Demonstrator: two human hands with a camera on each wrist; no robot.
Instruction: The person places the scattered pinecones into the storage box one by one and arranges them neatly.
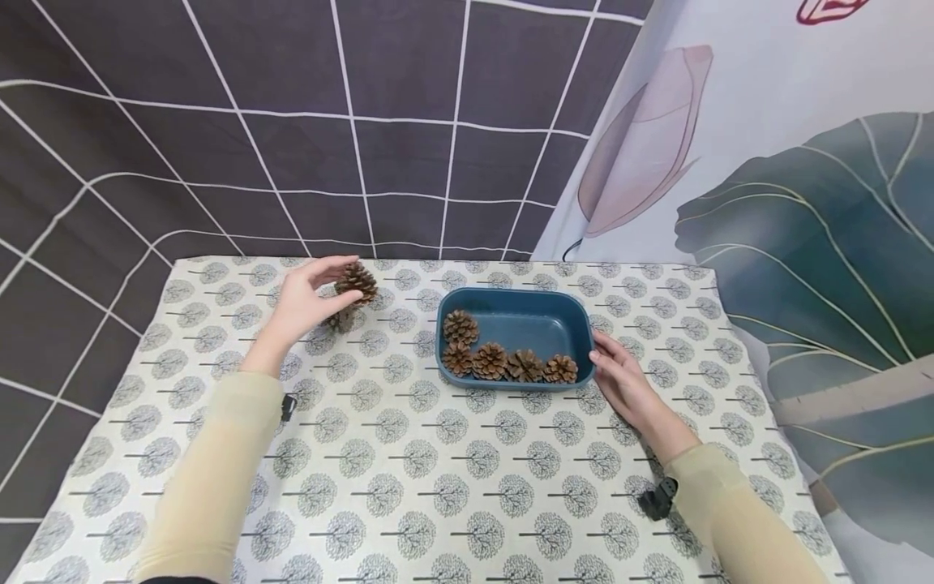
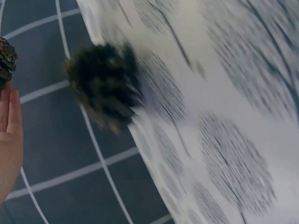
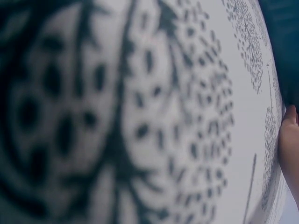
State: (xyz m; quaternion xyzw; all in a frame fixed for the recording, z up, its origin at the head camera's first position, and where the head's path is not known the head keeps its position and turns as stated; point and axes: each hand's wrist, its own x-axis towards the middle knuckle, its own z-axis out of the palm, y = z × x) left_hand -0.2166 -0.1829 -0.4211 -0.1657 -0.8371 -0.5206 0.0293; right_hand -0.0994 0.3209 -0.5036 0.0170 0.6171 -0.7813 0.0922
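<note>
At the back left of the table, my left hand [image 1: 304, 298] holds a brown pine cone [image 1: 357, 283] between thumb and fingers, above the cloth. A second pine cone [image 1: 340, 319] sits just below it, partly hidden by the hand. The left wrist view has the held pine cone [image 2: 6, 59] by the fingers at its left edge and the other one [image 2: 105, 84] blurred near the table's edge. My right hand [image 1: 626, 380] rests its fingertips against the right end of a dark blue tub [image 1: 516, 297]. Several pine cones [image 1: 490, 360] lie along the tub's front and left side.
A pale cloth [image 1: 452, 454] printed with grey trees covers the table. Behind its back edge hangs a dark curtain [image 1: 409, 154] with white grid lines. A pale curtain [image 1: 737, 105] with large leaves hangs at the right.
</note>
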